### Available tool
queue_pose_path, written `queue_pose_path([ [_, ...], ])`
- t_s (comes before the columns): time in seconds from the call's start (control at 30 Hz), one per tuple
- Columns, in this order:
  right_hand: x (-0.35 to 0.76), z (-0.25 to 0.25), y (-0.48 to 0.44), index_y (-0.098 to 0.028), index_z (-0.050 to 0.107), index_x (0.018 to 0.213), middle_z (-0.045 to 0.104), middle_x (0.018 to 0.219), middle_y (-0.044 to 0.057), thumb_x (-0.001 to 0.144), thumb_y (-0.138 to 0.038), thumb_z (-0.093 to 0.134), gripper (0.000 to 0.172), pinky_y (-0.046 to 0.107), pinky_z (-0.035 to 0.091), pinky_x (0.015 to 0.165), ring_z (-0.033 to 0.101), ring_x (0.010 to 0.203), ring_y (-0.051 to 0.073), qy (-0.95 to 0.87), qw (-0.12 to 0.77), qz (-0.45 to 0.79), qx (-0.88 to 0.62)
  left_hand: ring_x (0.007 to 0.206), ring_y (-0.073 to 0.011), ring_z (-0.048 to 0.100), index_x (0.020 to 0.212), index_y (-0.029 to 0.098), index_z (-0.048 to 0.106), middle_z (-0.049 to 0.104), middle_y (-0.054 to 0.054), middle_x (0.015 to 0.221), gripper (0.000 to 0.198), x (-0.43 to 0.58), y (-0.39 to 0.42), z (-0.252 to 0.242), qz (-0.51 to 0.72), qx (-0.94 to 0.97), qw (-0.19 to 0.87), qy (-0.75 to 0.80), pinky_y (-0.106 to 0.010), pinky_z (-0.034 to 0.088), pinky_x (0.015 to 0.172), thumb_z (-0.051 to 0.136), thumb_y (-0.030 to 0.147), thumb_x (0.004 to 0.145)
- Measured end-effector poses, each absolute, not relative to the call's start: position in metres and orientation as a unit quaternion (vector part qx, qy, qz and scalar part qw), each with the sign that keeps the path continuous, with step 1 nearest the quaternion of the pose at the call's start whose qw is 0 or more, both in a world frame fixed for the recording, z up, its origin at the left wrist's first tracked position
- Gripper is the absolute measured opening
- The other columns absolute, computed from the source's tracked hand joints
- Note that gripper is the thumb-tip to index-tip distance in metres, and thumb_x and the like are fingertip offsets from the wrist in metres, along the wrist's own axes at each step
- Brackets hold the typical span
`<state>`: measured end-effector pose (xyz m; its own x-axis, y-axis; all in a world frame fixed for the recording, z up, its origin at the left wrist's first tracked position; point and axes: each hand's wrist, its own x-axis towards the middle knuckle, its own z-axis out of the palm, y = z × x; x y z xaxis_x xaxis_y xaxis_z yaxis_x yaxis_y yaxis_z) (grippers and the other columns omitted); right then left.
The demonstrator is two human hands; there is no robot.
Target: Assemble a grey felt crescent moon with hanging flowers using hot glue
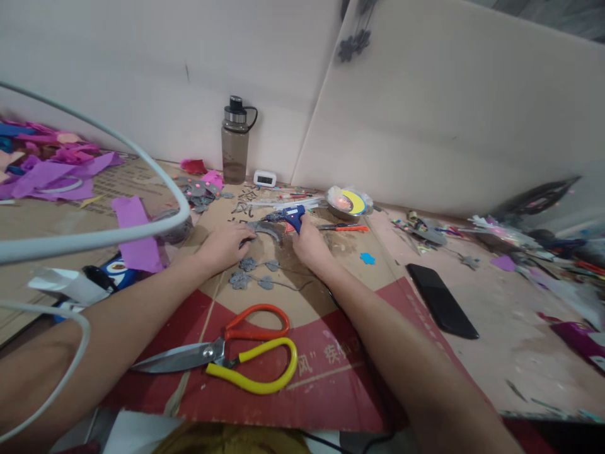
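Observation:
My right hand (309,244) is closed around a blue glue gun (289,217), whose nozzle points left at a curved grey felt piece (267,230). My left hand (225,244) presses its fingers on the left end of that grey piece, holding it down on the cardboard (302,378). Just below both hands lie several small grey felt flowers (253,274) joined by a thin wire.
Large scissors (227,353) with one orange and one yellow handle lie near me. A black phone (442,299) rests to the right. A water bottle (234,142), a small white clock (265,178), purple paper scraps (51,167) and craft clutter (520,243) line the wall. White cables (94,239) cross the left.

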<state>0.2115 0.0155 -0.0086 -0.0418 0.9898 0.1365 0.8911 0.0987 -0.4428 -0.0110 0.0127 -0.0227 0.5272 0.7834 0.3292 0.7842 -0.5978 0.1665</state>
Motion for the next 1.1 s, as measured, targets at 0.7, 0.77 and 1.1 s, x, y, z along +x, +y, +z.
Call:
queue_pose_path([
  [0.7,0.214,-0.005,0.015,-0.013,0.042,0.119,0.064,0.104,0.019,0.082,-0.015,0.037,0.037,0.043,0.049,0.082,0.064,0.095,0.032,-0.706,0.209,0.129,-0.664,0.106,-0.0218,0.060,0.102,0.019,0.070,0.070,-0.006,0.110,0.032,-0.013,0.015,-0.024,-0.190,-0.877,0.009,-0.440,-0.037,0.044,0.098,0.045,0.020,0.081],
  [0.77,0.212,-0.005,0.015,-0.013,0.042,0.118,0.064,0.104,0.018,0.082,-0.013,0.036,0.037,0.042,0.049,0.082,0.064,0.095,0.030,-0.711,0.215,0.135,-0.656,0.107,-0.0217,0.060,0.102,0.018,0.070,0.069,-0.006,0.111,0.032,-0.014,0.016,-0.026,-0.195,-0.876,0.010,-0.440,-0.036,0.044,0.099,0.045,0.021,0.081],
  [1.1,0.208,-0.010,0.020,-0.014,0.041,0.116,0.063,0.107,0.018,0.080,-0.008,0.039,0.036,0.039,0.049,0.083,0.063,0.096,0.027,-0.700,0.221,0.147,-0.663,0.105,-0.0221,0.061,0.103,0.016,0.070,0.070,-0.008,0.111,0.033,-0.017,0.021,-0.030,-0.190,-0.873,0.018,-0.449,-0.036,0.044,0.099,0.046,0.022,0.081],
])
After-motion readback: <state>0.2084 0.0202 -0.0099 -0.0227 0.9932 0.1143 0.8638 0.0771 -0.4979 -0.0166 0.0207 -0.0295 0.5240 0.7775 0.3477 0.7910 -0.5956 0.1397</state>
